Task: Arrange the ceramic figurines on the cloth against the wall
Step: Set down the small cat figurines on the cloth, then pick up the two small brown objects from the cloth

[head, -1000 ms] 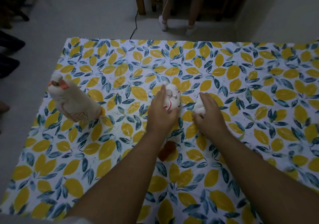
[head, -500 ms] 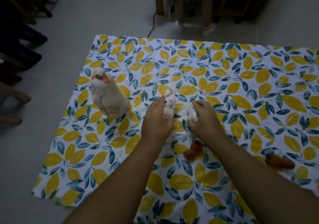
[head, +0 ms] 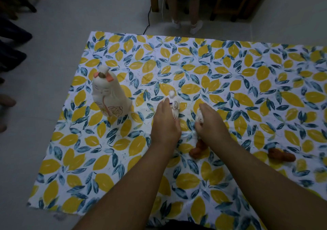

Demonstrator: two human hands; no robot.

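A lemon-print cloth (head: 230,81) covers the floor. On its left stands a tall white ceramic figurine (head: 109,95) with orange hair ornaments. My left hand (head: 165,123) is closed around a small white figurine (head: 174,104) with a spiral mark, which stands on the cloth. Just to its right, my right hand (head: 211,125) grips a smaller white figurine (head: 199,117) with a painted face. A brown figurine (head: 198,149) lies partly under my right wrist. Another brown piece (head: 281,156) lies further right.
Bare grey floor (head: 53,141) borders the cloth on the left and far side. A person's legs in white socks (head: 195,27) stand beyond the far edge beside wooden furniture (head: 235,1). A dark cable (head: 147,26) runs to the cloth. Dark shapes (head: 12,40) sit at far left.
The view has shifted, so the cloth and tall figurine appear further right. Both hands stay closed on the two small white figurines, which now stand more upright. A second brown piece has come into view.
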